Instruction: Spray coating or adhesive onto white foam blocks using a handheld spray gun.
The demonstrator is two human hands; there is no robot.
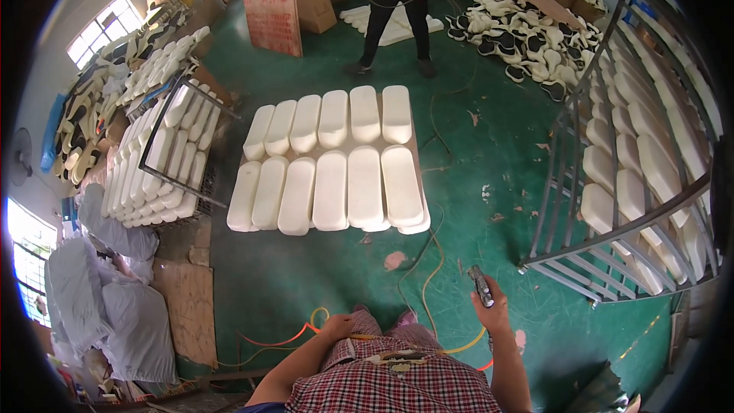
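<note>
My right hand [491,309] is raised to the right of my body, wrapped round a small dark metal spray gun [481,286]. Below that hand a yellow hose [463,346] runs back across my lap. At my waist, my left hand [336,327] is closed on the hose; its fingertips are partly hidden. Orange and yellow loops of hose [312,325] show beside it. In front of me, two rows of long white foam pads [329,193] with rounded ends lie on a low board [325,154], apart from both hands.
A metal rack [569,248] of white pads stands at the right, another rack [145,160] at the left. Grey sacks [138,313] slump at the lower left. Hoses trail over the green floor. Beyond the board stands a person [397,8] holding a hose, near a shoe-shaped heap [527,38] and cardboard boxes [313,9].
</note>
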